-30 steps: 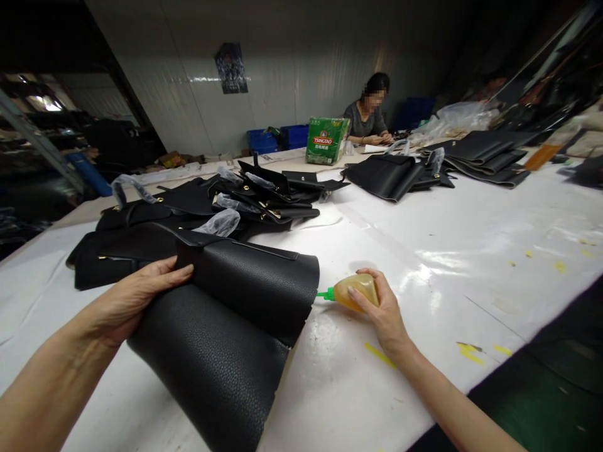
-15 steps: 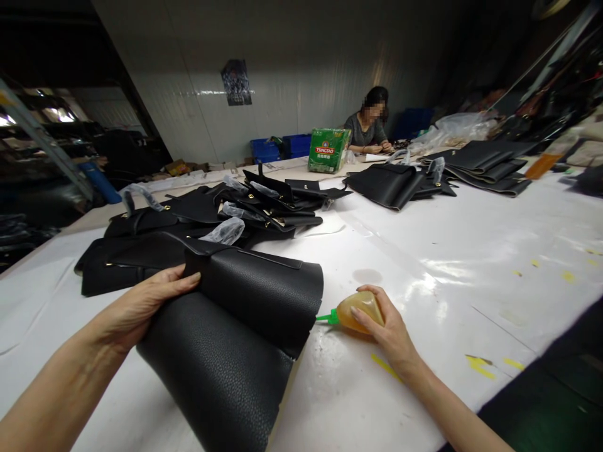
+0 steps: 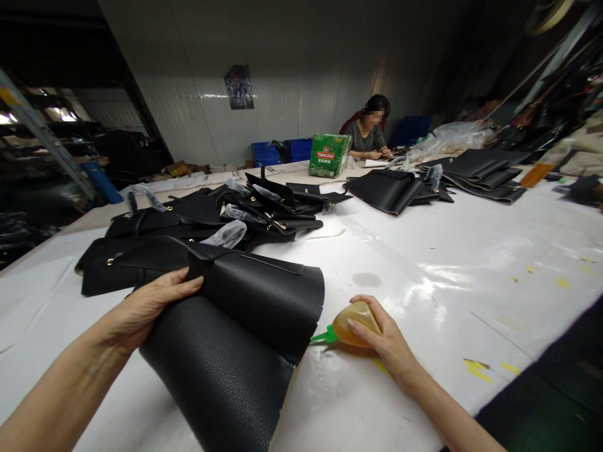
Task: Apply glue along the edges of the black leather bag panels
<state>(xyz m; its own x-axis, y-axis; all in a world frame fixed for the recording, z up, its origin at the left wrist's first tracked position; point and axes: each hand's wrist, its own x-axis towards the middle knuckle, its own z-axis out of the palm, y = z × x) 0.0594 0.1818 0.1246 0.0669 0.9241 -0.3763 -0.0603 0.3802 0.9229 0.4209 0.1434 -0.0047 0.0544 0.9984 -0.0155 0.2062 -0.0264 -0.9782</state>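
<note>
A folded black leather bag panel (image 3: 226, 358) with a pebbled grain is gripped by my left hand (image 3: 155, 304), the thumb on top and the fingers hidden underneath. On the right, my right hand (image 3: 381, 333) is wrapped round a squeeze bottle (image 3: 355, 323) of amber liquid. The bottle lies tilted on its side, its green nozzle (image 3: 325, 336) pointing left at the panel's right edge. The tip is at or just behind that edge; I cannot tell if it touches.
Several black bag pieces (image 3: 188, 210) with plastic-wrapped handles lie behind the panel. More leather pieces (image 3: 485, 169) are stacked at the far right, near another bottle of amber liquid (image 3: 539, 171). A green carton (image 3: 327, 156) stands at the back, beside a seated person (image 3: 367, 132).
My right hand has moved the bottle slightly down and left, so the nozzle is lower along the panel's edge. My left hand still holds the panel in nearly the same place.
</note>
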